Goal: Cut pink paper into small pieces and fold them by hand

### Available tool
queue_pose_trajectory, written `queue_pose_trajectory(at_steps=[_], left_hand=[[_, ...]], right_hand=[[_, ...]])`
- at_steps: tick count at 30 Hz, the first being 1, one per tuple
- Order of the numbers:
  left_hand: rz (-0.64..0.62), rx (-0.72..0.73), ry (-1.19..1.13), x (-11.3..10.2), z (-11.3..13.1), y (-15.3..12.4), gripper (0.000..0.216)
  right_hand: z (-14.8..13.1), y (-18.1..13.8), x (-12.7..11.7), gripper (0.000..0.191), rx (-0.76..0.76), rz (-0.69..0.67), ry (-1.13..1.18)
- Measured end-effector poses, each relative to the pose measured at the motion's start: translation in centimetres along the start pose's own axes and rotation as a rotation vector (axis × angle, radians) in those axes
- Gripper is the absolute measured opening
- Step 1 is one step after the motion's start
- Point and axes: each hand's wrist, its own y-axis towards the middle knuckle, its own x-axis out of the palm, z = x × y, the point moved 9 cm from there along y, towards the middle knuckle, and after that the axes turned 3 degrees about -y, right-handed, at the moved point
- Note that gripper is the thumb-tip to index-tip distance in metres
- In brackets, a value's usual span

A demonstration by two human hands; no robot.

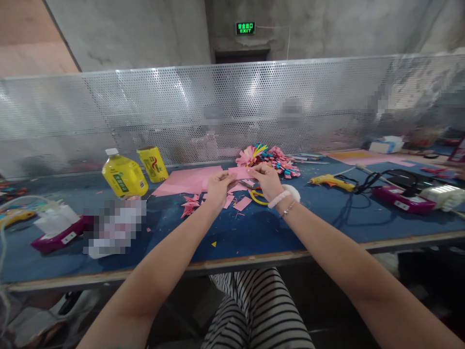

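Observation:
Between my two hands is a small strip of pink paper (239,173), held up just above the table. My left hand (219,188) pinches its left end with thumb and fingers. At the right end, my right hand (268,180) pinches it too. Yellow-handled scissors (258,198) lie under my right hand, partly hidden by it. Small cut pink pieces (242,203) and a folded pink paper shape (189,206) rest on the blue tabletop close to my left wrist. Behind my left hand lie larger pink sheets (181,180).
Paper flowers (269,160) are heaped behind my hands. At left stand a yellow bottle (123,174), a yellow container (153,165) and a purple power strip (60,236). On the right lie a yellow glue gun (332,182), black cables and another purple power strip (403,199). A perforated metal panel (174,111) closes the back.

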Motion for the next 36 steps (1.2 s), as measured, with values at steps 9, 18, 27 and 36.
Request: queue_pose_trajectory(at_steps=[9,18,27,36], left_hand=[[-0.034,-0.109,0.088,0.3,-1.2,0.0,0.020],[-0.078,-0.073,0.138,1.0,-2.1,-0.2,0.024],[-0.069,-0.120,0.076,1.2,-2.3,-0.3,0.027],[-0.104,-0.202,0.106,0.5,-2.2,0.1,0.018]], right_hand=[[-0.3,-0.2,0.3,0.017,0.013,-0.041,-0.099],[-2.8,-1.7,1.7,0.012,-0.276,-0.051,-0.525],[-2.9,-1.5,2.1,0.011,-0.315,-0.082,-0.633],[-0.9,-0.9,2.4,0.015,-0.100,-0.292,-0.304]])
